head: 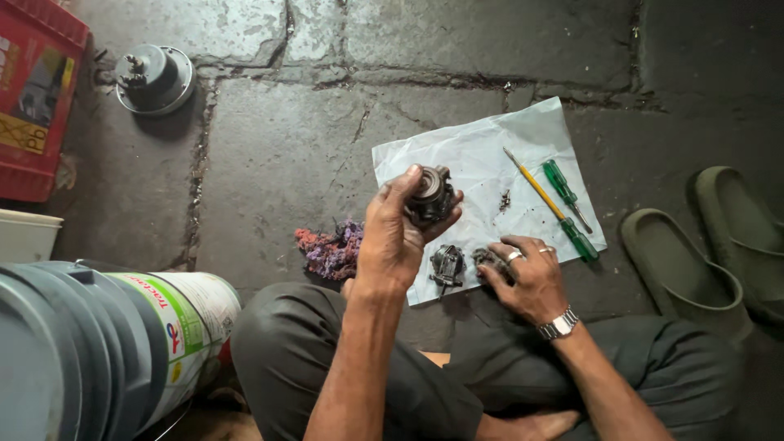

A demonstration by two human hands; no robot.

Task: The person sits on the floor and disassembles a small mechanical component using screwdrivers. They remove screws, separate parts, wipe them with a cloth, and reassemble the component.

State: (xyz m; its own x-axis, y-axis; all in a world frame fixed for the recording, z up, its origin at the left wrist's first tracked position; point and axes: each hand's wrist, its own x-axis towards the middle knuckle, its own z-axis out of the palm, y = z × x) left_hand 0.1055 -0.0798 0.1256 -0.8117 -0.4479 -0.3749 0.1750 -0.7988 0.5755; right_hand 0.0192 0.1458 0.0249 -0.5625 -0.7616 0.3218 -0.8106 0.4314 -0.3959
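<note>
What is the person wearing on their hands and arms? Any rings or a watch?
Both arms are bare, with no sleeves showing. The right hand wears two silver-coloured rings on its fingers, and a silver-coloured metal wristwatch with a link band sits on that wrist. The left hand has no ring, watch or glove that can be seen.

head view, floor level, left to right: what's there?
Red box → round metal housing → purple-red rag → left hand holding a greasy part → right hand → green screwdrivers → green slippers.
</note>
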